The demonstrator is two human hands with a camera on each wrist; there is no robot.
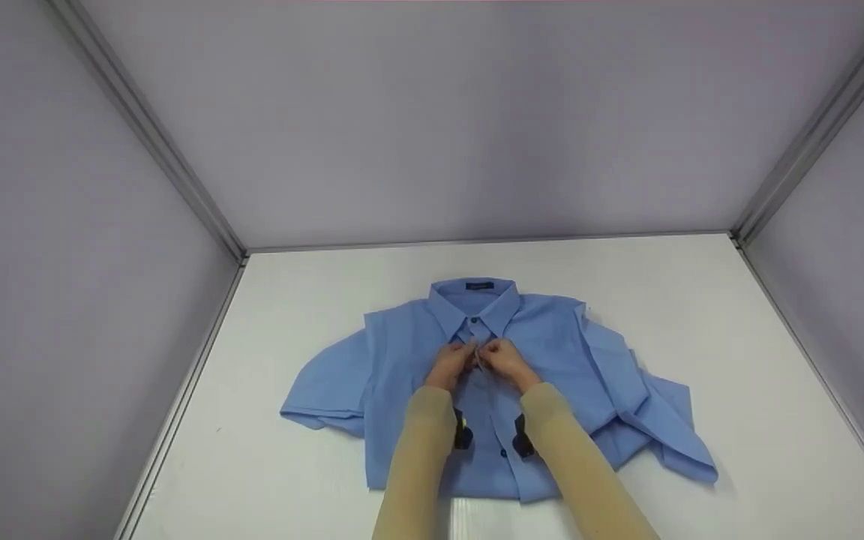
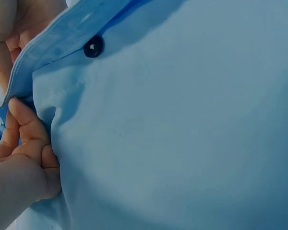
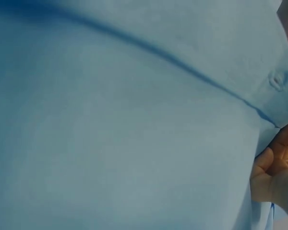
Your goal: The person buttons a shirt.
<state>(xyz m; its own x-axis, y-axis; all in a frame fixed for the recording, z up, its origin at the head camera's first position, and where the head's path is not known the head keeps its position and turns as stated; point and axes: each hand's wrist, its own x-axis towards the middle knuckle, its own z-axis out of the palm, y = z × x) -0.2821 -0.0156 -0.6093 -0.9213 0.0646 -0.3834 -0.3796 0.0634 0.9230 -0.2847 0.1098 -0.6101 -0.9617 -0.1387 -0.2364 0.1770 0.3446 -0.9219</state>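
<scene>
A blue button-up shirt (image 1: 409,352) lies front side up, its collar (image 1: 507,306) toward the back wall. Just below the collar, my left hand (image 1: 448,365) pinches the front edge of the shirt. Close beside it, my right hand (image 1: 507,360) grips the placket from the other side. In the left wrist view, a dark button (image 2: 93,46) sits by the raised placket (image 2: 53,43), near the left fingertips. A buttonhole (image 3: 278,80) shows in the right wrist view above the right fingers. The fingers hide the spot where both hands meet.
One shirt sleeve (image 1: 331,382) spreads to the left; the other sleeve (image 1: 676,435) lies folded and bunched at the right. Under the shirt is a white table (image 1: 769,360), bounded by a grey back wall (image 1: 477,127) and side walls. Another dark button (image 1: 504,453) shows lower down.
</scene>
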